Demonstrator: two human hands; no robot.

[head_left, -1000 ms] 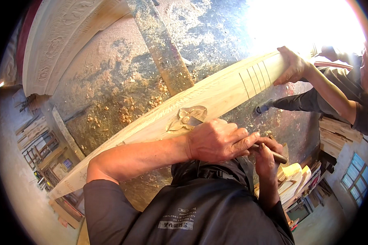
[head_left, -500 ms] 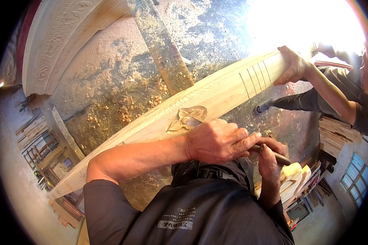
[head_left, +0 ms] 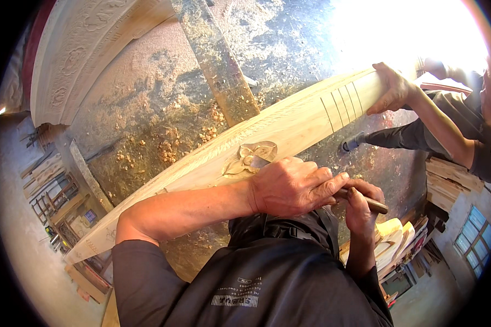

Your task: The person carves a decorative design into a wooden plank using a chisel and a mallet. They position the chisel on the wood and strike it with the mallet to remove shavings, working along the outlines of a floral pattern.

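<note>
A long, pale, curved wooden board (head_left: 303, 120) runs from the lower left to the upper right. On it is a carved flower (head_left: 266, 147) with several petals. My left hand (head_left: 292, 188) is closed over the front part of a carving chisel, its wrist lying beside the board's near edge. Behind it, my right hand (head_left: 363, 204) wraps the brown wooden handle of the chisel (head_left: 377, 206). The metal blade shows beyond my left knuckles, over the flower's middle; its exact contact with the wood is hard to make out.
Another person's hand (head_left: 391, 90) grips the board's far right end, near dark pencil-like lines. Wood shavings (head_left: 172, 147) litter the dark surface beyond. A carved curved panel (head_left: 73, 60) stands at the upper left, and a plank (head_left: 215, 65) crosses the surface. Cut wooden pieces (head_left: 393, 240) are stacked at right.
The chisel's handle end has tipped up slightly, and my right hand with it. The board sits a touch farther right. Both my hands keep their hold.
</note>
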